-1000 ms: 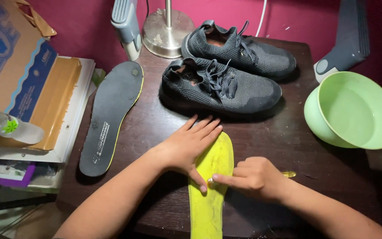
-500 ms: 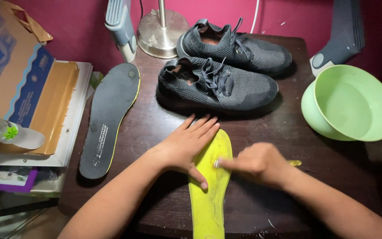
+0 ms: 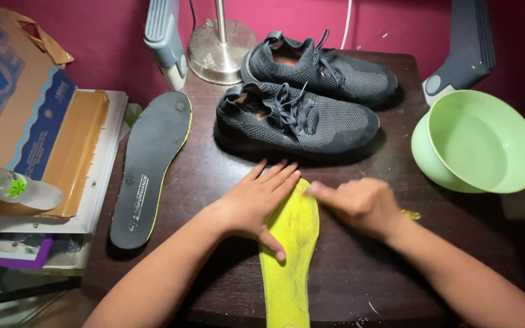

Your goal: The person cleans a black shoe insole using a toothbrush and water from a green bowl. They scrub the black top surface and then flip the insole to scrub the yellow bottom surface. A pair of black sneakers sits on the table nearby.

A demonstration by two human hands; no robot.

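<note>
Dark wooden tabletop [image 3: 214, 182], seen from above, bearing the objects listed in descending size. Cardboard box [image 3: 13, 103], far left, resting on a stack of flat papers beside the tabletop. 2 black knit sneakers [image 3: 299, 118], laced, side by side at the rear centre, toes pointing right. Pale green plastic bowl [image 3: 481, 143], right, tilted with its opening toward the viewer. Black insole [image 3: 150, 167] with a yellow edge, lying flat left of the sneakers, dark side up. Yellow insole [image 3: 290, 261], lying flat at the front centre, its toe end pointing toward the sneakers and its heel end running off the lower border. Metal lamp base [image 3: 217, 48], rear, just beside the far sneaker. Clear plastic bottle [image 3: 13, 188], lying on its side at the left.

Left hand [image 3: 256, 203]: open and flat, fingers together, palm pressing the left edge of the yellow insole against the tabletop. Right hand [image 3: 360, 203]: loosely curled, blurred, index finger extended to the insole's toe end; whether it grips anything cannot be told.
</note>
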